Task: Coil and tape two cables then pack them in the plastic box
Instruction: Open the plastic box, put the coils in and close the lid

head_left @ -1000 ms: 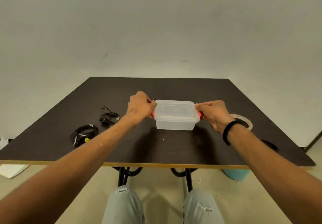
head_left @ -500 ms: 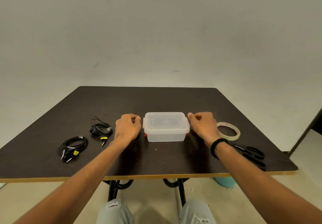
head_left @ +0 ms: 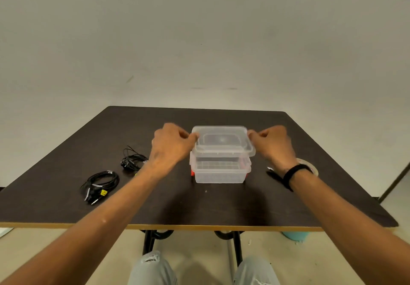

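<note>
- Lifting happens over the dark bench, where the clear plastic box sits mid-surface.
- Left hand and right hand each grip the lid, pinching its ends.
- Two cables lie left, untaped; an uneven pull could drag the box.

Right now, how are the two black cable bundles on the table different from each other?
The near cable bundle is a wide, loose ring with a yellow tag and its plugs pointing at the table edge. The far cable bundle is smaller and more tangled, with thin loops sticking up. It lies closer to the left hand. Both are black, untaped and outside the plastic box.
</note>
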The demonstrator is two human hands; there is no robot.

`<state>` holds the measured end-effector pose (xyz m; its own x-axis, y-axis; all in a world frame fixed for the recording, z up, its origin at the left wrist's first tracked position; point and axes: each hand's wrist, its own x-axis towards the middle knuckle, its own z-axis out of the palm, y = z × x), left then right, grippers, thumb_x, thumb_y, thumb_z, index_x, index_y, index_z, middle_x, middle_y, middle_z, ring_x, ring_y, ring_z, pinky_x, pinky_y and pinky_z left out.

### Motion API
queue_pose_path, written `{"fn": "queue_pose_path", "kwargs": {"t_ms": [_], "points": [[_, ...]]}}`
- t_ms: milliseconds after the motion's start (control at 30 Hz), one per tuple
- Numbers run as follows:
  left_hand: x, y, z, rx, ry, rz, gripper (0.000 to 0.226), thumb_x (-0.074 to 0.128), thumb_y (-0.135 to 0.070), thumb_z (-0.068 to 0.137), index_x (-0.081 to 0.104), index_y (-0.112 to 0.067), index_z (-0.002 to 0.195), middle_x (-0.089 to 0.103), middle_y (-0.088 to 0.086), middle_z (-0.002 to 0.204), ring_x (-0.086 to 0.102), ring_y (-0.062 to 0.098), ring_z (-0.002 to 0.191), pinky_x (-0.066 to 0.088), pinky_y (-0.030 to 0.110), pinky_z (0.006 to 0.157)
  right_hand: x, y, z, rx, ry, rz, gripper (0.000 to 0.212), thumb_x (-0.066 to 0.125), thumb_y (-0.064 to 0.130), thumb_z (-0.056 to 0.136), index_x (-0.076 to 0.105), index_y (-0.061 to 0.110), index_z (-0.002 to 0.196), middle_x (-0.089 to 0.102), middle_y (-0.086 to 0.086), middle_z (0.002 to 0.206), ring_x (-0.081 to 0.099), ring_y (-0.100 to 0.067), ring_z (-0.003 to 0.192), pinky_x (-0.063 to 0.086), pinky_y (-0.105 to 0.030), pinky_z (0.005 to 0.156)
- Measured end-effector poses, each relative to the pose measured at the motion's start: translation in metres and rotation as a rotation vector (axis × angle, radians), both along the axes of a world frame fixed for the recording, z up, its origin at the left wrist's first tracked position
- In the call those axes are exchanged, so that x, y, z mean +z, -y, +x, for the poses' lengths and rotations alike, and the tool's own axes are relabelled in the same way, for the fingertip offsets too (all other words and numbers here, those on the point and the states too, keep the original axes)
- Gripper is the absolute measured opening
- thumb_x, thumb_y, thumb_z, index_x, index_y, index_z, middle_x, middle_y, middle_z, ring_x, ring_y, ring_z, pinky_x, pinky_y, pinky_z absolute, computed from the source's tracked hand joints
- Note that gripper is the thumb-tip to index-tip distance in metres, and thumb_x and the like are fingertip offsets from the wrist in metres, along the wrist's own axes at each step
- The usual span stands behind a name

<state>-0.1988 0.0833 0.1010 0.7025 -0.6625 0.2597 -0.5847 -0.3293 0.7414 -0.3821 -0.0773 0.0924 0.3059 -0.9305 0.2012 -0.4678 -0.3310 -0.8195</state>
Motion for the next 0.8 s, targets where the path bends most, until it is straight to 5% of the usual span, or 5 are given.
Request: {"fn": "queue_pose_path", "kwargs": {"t_ms": [167, 267, 367, 600, 800], "points": [[0.031, 0.017, 0.047, -0.033, -0.003, -0.151, 0.023, 0.078, -0.030, 0.091, 0.070, -0.016, 0.107, 0.078, 0.001, 0.084, 0.077, 0.012, 0.070, 0.065, 0.036, 0.076, 0.043, 0.013, 0.034, 0.126, 0.226, 0.045, 0.013, 0.070, 0.023, 0.100, 0.076, 0.012, 0.097, 0.072, 0.002, 0.086, 0.062, -0.010, 0.070, 0.050, -0.022, 0.060], [0.028, 0.031, 0.079, -0.042, 0.061, -0.104, 0.020, 0.080, -0.022, 0.087, 0.067, -0.018, 0.101, 0.078, 0.001, 0.084, 0.077, 0.016, 0.073, 0.065, 0.036, 0.069, 0.051, 0.028, 0.065, 0.207, 0.340, 0.242, 0.018, 0.057, 0.011, 0.107, 0.068, 0.001, 0.116, 0.070, -0.010, 0.088, 0.068, -0.018, 0.069, 0.064, -0.027, 0.063], [0.012, 0.046, 0.108, -0.057, 0.223, 0.010, 0.018, 0.081, -0.021, 0.082, 0.069, -0.020, 0.095, 0.075, -0.001, 0.089, 0.073, 0.020, 0.083, 0.063, 0.037, 0.076, 0.037, 0.047, 0.097, 0.271, 0.384, 0.479, 0.031, 0.056, 0.029, 0.109, 0.061, -0.001, 0.115, 0.074, -0.021, 0.097, 0.076, -0.030, 0.086, 0.065, -0.036, 0.078], [-0.017, 0.075, 0.150, -0.176, 0.260, 0.250, 0.017, 0.083, -0.011, 0.080, 0.077, -0.018, 0.094, 0.077, 0.001, 0.095, 0.073, 0.019, 0.091, 0.061, 0.040, 0.091, -0.009, 0.088, 0.132, 0.267, 0.039, 0.460, 0.017, 0.069, 0.001, 0.098, 0.069, -0.006, 0.113, 0.074, -0.027, 0.109, 0.073, -0.025, 0.079, 0.065, -0.030, 0.067], [0.015, 0.035, 0.183, -0.291, 0.307, 0.426, 0.025, 0.071, -0.010, 0.092, 0.078, -0.017, 0.116, 0.077, -0.002, 0.112, 0.069, 0.006, 0.098, 0.051, 0.019, 0.088, -0.026, 0.093, 0.156, 0.223, -0.371, 0.096, 0.009, 0.080, 0.013, 0.090, 0.073, 0.008, 0.088, 0.077, -0.018, 0.096, 0.072, -0.029, 0.072, 0.062, -0.040, 0.078]]}}
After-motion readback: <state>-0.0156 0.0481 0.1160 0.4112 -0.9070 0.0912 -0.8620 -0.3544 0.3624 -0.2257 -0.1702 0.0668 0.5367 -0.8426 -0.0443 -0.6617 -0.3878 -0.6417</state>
